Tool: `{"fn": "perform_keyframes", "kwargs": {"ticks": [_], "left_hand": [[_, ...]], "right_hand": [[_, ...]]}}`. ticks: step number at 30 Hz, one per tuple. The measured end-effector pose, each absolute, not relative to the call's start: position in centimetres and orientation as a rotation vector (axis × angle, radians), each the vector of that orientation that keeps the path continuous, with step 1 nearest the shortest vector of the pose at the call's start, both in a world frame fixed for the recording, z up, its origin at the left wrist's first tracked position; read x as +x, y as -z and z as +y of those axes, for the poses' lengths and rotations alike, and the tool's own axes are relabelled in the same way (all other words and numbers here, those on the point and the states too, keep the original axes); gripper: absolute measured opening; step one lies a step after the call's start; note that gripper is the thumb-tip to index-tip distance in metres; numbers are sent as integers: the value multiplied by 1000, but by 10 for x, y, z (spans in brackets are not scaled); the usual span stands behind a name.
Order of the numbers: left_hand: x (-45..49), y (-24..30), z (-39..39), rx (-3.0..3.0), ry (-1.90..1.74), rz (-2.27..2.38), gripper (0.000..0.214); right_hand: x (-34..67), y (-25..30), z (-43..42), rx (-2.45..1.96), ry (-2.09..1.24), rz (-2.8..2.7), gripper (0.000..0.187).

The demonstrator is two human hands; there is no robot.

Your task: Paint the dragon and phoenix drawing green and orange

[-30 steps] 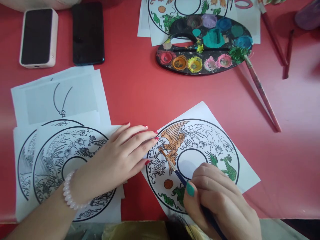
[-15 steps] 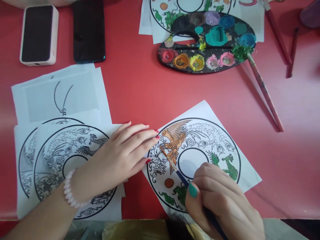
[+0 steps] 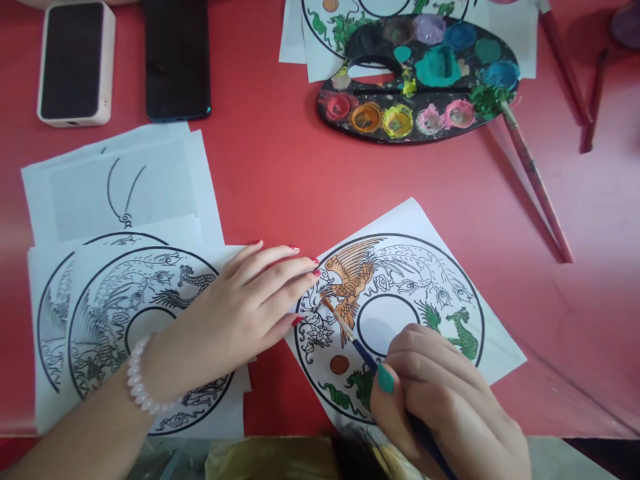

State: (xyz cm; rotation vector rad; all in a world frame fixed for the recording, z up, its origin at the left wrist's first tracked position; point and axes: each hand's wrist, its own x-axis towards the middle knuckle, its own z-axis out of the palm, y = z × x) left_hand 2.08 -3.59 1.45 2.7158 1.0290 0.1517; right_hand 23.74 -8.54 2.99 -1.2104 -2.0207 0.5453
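My right hand [image 3: 445, 393] grips a blue-handled paintbrush [image 3: 365, 355], thumb pressed along its shaft. Its orange-loaded tip touches the printed sheet [image 3: 493, 350] by the head of an orange-painted bird [image 3: 353, 280]. A ring design fills that sheet, with green painted figures at the right and bottom, an orange dot, and unpainted line work at the left and top right. My left hand [image 3: 260, 293] lies flat with fingers stretched out, fingertips at the sheet's left edge. Under its wrist and palm is a stack of unpainted ring prints [image 3: 105, 287]. A pink bead bracelet [image 3: 143, 380] circles the left wrist.
A black paint palette [image 3: 367, 130] with several colours lies at the back, partly over another painted sheet [image 3: 320, 60]. One brush [image 3: 537, 183] rests on its green paint. Further brushes [image 3: 563, 63] lie far right. A black phone [image 3: 177, 60] and a white-cased device [image 3: 75, 63] sit back left.
The camera view has shifted slightly, so the palette and phones appear a little higher. The brush tip stays by the bird's head, and both hands keep nearly the same place.
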Motion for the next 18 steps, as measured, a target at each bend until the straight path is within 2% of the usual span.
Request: {"fn": "perform_keyframes", "kwargs": {"ticks": [6, 18], "left_hand": [[21, -14, -35, 2705, -148, 1036, 34], [21, -14, -36, 2703, -146, 1040, 35]], "right_hand": [[238, -30, -89, -1211, -683, -1989, 33], [238, -29, -91, -1204, -662, -2008, 33]]}}
